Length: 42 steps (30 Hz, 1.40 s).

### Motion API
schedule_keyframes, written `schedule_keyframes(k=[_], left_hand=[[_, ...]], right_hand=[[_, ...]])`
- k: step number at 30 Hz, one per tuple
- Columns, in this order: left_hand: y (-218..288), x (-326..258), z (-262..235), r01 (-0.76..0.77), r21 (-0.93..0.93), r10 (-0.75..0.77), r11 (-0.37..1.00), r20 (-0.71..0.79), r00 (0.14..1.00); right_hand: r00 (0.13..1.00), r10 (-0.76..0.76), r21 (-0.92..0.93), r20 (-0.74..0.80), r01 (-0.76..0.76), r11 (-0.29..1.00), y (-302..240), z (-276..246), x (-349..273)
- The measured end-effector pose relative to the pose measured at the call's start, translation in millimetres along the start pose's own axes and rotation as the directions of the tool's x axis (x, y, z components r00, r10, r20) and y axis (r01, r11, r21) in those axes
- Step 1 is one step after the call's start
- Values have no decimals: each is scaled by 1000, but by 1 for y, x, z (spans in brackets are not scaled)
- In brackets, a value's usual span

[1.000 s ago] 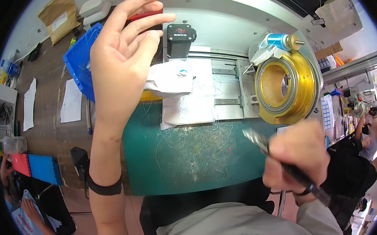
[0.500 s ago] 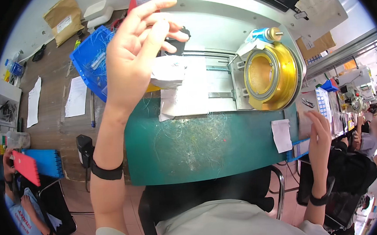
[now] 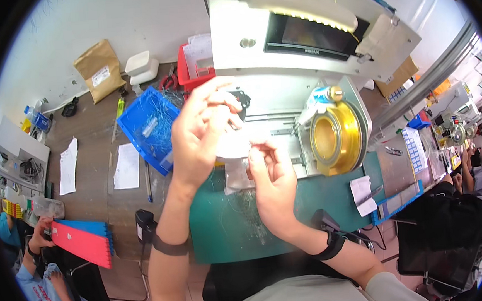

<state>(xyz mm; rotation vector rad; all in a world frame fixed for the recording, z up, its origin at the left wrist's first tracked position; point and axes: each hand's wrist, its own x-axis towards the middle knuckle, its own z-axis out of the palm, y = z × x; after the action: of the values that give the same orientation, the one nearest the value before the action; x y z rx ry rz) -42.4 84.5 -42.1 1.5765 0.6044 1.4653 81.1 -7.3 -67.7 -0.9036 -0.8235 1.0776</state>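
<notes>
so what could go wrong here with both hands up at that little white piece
The left hand and right hand pinch the white piece over the green mat; it could slip into the loose wire strands there. The gold spool sits close to the right hand, so a wrist might snag it.

A pale wall [image 3: 103,20] backs a brown wooden tabletop [image 3: 91,133] with a green mat [image 3: 224,230]; the tiled floor [image 3: 124,281] shows below, brightly lit.

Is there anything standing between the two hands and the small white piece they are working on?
No. The left hand and the right hand already touch the white piece, above the green mat. Nothing visible lies between them.
</notes>
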Motion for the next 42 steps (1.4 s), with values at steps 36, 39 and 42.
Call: schedule_keyframes(k=[36,39,42], left_hand=[[43,30,111,-534,698,82,477,569,818],[39,17,102,-456,709,88,538,490,867],[30,9,120,-405,691,133,600,412,901]], right_hand=[[924,-77,-806,-375,-284,520,84,20,36],[995,38,-264,92,-12,964,13,-20,-13],[970,242,4,-35,-242,970,-17,-61,-44]])
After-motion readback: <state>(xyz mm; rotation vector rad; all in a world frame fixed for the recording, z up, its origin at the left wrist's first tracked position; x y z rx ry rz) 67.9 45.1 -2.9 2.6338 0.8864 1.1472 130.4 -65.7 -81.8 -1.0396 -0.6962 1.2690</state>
